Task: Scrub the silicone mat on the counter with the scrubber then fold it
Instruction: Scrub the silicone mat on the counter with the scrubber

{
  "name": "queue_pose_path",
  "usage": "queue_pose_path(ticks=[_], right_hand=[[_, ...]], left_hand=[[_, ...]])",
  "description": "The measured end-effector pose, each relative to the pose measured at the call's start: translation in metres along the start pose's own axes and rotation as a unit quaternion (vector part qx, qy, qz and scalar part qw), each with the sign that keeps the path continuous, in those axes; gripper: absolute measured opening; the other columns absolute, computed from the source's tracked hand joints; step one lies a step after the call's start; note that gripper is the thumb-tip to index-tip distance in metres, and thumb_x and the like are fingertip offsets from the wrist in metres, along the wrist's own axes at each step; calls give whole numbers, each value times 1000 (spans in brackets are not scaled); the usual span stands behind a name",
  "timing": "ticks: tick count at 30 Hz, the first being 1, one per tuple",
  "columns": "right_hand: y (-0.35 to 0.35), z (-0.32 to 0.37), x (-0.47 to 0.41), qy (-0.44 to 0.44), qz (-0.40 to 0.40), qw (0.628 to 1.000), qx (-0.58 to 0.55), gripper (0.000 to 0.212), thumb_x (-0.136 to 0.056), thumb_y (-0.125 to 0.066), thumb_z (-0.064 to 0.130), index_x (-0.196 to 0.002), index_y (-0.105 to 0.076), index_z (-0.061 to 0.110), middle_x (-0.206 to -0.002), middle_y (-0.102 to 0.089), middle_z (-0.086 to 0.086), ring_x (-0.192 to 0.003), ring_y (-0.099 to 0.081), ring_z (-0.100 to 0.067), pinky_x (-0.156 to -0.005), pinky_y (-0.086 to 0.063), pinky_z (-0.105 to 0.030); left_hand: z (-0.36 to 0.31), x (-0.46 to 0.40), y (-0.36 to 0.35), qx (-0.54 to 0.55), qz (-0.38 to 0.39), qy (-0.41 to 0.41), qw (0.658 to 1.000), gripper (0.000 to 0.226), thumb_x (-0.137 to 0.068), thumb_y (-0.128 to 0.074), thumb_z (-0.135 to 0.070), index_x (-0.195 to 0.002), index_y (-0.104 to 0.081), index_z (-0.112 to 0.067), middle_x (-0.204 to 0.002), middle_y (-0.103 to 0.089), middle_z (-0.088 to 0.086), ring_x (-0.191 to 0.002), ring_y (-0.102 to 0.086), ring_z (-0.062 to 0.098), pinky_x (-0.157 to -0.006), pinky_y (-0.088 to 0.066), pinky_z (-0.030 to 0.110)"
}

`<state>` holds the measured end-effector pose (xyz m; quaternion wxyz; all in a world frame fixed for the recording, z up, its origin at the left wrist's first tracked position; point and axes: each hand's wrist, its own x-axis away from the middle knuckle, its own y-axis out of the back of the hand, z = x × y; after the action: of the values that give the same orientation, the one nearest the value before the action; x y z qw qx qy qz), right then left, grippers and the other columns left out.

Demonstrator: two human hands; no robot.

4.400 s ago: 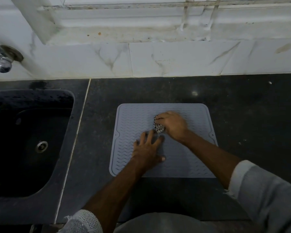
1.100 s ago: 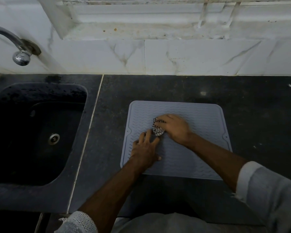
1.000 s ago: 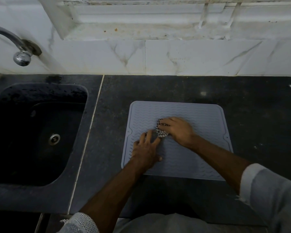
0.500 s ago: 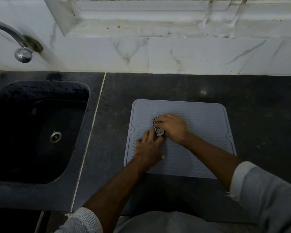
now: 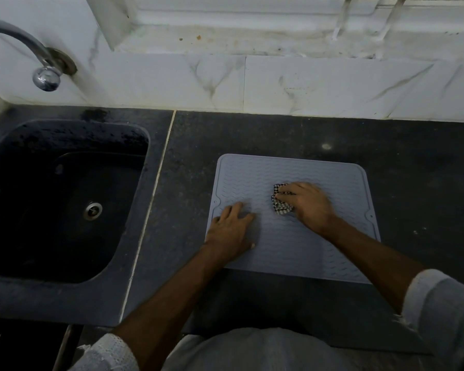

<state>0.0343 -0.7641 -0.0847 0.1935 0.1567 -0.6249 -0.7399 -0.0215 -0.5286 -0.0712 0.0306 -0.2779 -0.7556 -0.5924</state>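
Grey mat [image 5: 292,236] lies flat on the dark bench [image 5: 413,156], sink [image 5: 65,298] at its 9 o'clock. Right hand [image 5: 310,206] clamped on the checkered scrubber [image 5: 279,200], pressed near mat centre. Left hand [image 5: 232,231] flat, fingers spread, pressing the mat's 8 o'clock edge.

Scrubber [image 5: 281,200] half-hidden (perhaps crumpled)

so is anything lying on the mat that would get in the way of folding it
Only the person's own hands. The left hand presses flat on the mat near its left edge, and the right hand holds the scrubber on its middle. Nothing else visible lies on it.
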Motion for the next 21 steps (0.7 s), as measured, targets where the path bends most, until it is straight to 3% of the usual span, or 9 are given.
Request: queue_pose_path(ticks=[3,12,16,21], right_hand=[[7,8,-11,-7,33,999,9,39,-82,-63,15,-120,-61,18,-130,-57,-6,-117,-49,-29,-100,-35,-39],[0,77,-66,33,38,999,-3,38,-87,-59,19,-126,-56,19,-136,-52,-2,-124,-43,-25,-106,-31,-40],[-4,49,-36,22,41,999,-16,41,-87,-56,16,-128,-54,21,-140,-48,-3,-129,-39,-26,-108,-27,-41],[5,26,-23,-2,78,997,18,41,-83,-60,17,-124,-58,20,-134,-53,-3,-123,-45,-25,-106,-32,-40]], left_hand=[[10,7,-2,-5,2,4,1000,79,-82,-68,-42,-148,-26,-30,-157,-9,3,-143,-11,29,-111,-27,53],[8,9,-8,-3,34,18,999,87,-84,-67,-40,-152,-12,-33,-158,5,6,-144,1,32,-111,-23,55],[7,9,-10,-1,33,12,999,86,-84,-67,-40,-151,-14,-33,-159,5,3,-144,2,32,-111,-22,55],[9,9,-16,-2,37,5,999,87,-84,-67,-40,-152,-12,-32,-159,7,4,-144,4,33,-111,-22,57]])
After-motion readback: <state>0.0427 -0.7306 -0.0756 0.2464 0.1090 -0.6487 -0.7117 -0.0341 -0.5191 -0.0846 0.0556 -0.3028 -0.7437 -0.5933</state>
